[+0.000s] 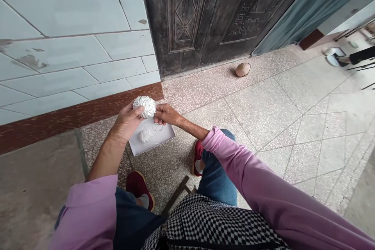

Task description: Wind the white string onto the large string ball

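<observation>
A white ball of thread point(144, 106) is held up in front of me, above the floor. My left hand point(126, 121) cups it from the left with fingers wrapped round it. My right hand point(165, 114) pinches its right side with closed fingers. Below the hands a white box lid or tray point(162, 137) lies on the terrazzo floor, with a smaller white thread bundle point(145, 135) and a thin loose loop of thread point(157, 127) in it. My pink sleeves, blue jeans and red shoes show below.
A tiled wall point(67, 47) with a dark red skirting rises at left, a dark carved door point(211, 11) behind. A round tan object point(243, 69) lies on the floor by the door. A checkered cloth point(211, 222) covers my lap. Items stand at far right.
</observation>
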Available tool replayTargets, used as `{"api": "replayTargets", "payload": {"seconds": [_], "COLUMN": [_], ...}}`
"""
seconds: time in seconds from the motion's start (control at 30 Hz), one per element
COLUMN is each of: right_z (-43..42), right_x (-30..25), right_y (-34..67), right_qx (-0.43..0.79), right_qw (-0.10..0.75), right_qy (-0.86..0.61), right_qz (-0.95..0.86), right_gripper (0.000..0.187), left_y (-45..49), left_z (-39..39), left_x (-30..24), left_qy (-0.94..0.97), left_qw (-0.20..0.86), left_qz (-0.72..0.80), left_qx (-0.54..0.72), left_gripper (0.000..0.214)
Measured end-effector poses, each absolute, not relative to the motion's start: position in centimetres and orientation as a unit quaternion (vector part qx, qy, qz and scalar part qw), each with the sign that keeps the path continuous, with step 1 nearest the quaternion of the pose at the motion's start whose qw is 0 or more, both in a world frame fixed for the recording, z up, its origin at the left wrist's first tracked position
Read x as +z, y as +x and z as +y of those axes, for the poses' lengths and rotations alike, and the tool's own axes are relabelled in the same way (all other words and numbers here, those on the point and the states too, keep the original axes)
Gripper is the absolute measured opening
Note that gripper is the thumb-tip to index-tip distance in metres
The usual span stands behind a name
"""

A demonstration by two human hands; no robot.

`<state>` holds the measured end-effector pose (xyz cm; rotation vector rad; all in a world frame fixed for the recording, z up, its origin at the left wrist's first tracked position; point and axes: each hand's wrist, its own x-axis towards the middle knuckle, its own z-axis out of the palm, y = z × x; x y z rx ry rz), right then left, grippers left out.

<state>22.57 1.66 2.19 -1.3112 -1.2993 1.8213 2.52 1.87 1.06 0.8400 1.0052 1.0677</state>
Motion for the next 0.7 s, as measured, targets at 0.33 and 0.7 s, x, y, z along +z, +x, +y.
{"api": "replayTargets", "payload": {"seconds": [0.33,0.7], "right_z": [1.6,1.7], "right_x": [2.0,1.6], "right_y": [22.0,21.6], "right_qx": [0.676,0.675], "right_qw": [0.265,0.26], "right_qy": [-0.487,-0.484], "right_qz": [-0.486,-0.493], "right_gripper": [0.046,0.045], "left_y": [2.0,2.2], "left_z": [1.3,0.6], "left_x": [1.4,2.9], "left_qy": [0.374,0.357], "left_qw": [0.658,0.667], "left_qz": [0.452,0.466], "left_qx": [0.472,0.459], "left_gripper": [0.059,0.056]}}
